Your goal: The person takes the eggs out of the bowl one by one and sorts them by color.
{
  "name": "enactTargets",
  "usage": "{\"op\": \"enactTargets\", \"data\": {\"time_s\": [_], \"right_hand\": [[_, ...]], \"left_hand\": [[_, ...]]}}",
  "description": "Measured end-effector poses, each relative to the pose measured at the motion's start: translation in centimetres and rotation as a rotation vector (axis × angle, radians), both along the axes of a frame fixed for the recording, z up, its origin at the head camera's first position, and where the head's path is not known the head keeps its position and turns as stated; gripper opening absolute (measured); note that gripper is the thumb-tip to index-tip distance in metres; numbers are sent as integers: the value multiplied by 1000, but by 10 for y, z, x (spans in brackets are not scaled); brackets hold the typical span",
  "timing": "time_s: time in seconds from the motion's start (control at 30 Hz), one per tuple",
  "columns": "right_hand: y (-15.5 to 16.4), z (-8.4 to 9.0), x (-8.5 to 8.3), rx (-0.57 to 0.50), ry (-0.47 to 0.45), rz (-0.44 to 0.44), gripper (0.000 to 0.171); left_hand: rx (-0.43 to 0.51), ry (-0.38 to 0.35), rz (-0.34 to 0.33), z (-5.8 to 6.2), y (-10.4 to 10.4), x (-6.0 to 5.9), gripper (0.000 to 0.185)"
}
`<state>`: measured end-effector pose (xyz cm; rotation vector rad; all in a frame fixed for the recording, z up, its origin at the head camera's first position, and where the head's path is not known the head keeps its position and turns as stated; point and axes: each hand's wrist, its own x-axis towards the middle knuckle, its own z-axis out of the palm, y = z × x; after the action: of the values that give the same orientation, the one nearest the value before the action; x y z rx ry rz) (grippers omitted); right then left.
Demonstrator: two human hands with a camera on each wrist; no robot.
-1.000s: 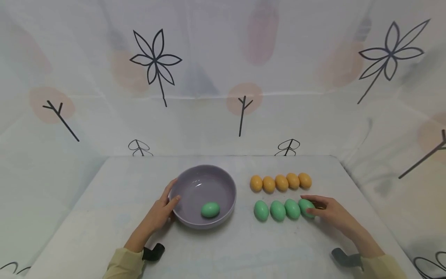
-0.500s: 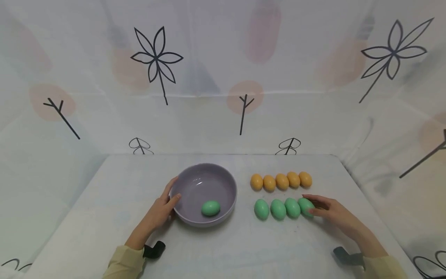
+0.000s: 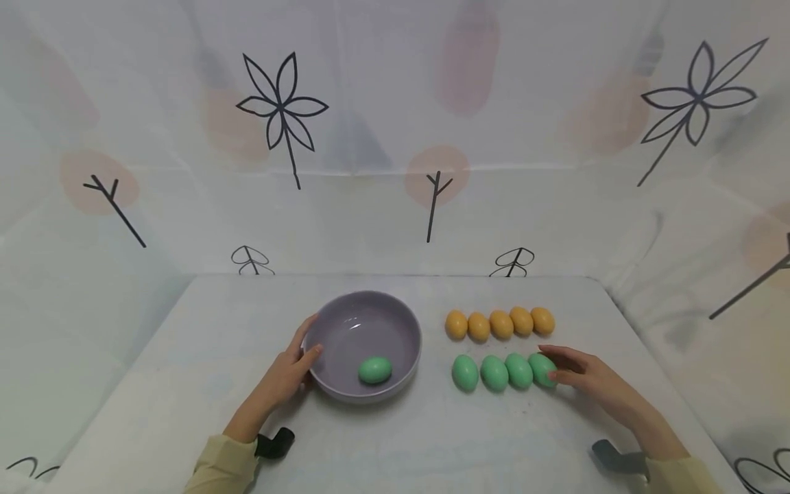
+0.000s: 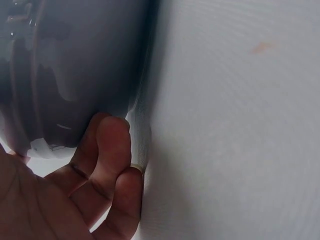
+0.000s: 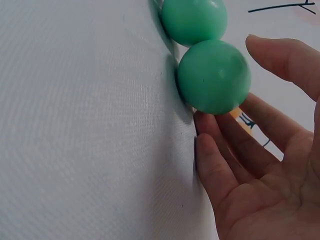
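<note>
Right hand at end of green egg row; left hand on bowl.

Right hand [image 3: 583, 379] loosely open, fingertips touching the rightmost green egg [image 3: 542, 369], not gripping it. Left hand [image 3: 285, 376] holds the purple bowl [image 3: 345, 322] rim, thumb over the edge, fingers against the outer wall. One green egg in the bowl [image 3: 374, 370].

we see soft, even, bright light in the head view, with faint shadows under the bowl [image 3: 364, 394] and a small glint inside it, and the backdrop lines bow towards the edges. the left wrist view is dim and blurred close up. the right wrist view is brighter, its nearest green egg [image 5: 214, 76] fairly sharp.
</note>
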<state>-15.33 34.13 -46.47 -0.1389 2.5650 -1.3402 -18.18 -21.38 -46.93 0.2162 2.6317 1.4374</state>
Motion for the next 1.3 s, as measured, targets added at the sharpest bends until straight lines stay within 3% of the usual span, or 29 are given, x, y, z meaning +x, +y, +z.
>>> {"op": "enactTargets", "data": {"time_s": [0.4, 0.6, 0.73, 1.03, 1.3], "right_hand": [[-4, 3, 3, 26, -1, -59, 65], [-5, 11, 0, 68, 83, -99, 59], [-13, 28, -7, 62, 141, -94, 54], [-54, 65, -21, -32, 220, 45, 41], [-108, 74, -36, -43, 191, 193, 37]], "left_hand": [[0, -10, 1, -1, 2, 4, 60], [2, -15, 3, -2, 2, 5, 60], [4, -10, 6, 0, 1, 4, 60], [-1, -19, 14, 0, 1, 2, 61], [-12, -8, 20, -1, 2, 3, 61]]}}
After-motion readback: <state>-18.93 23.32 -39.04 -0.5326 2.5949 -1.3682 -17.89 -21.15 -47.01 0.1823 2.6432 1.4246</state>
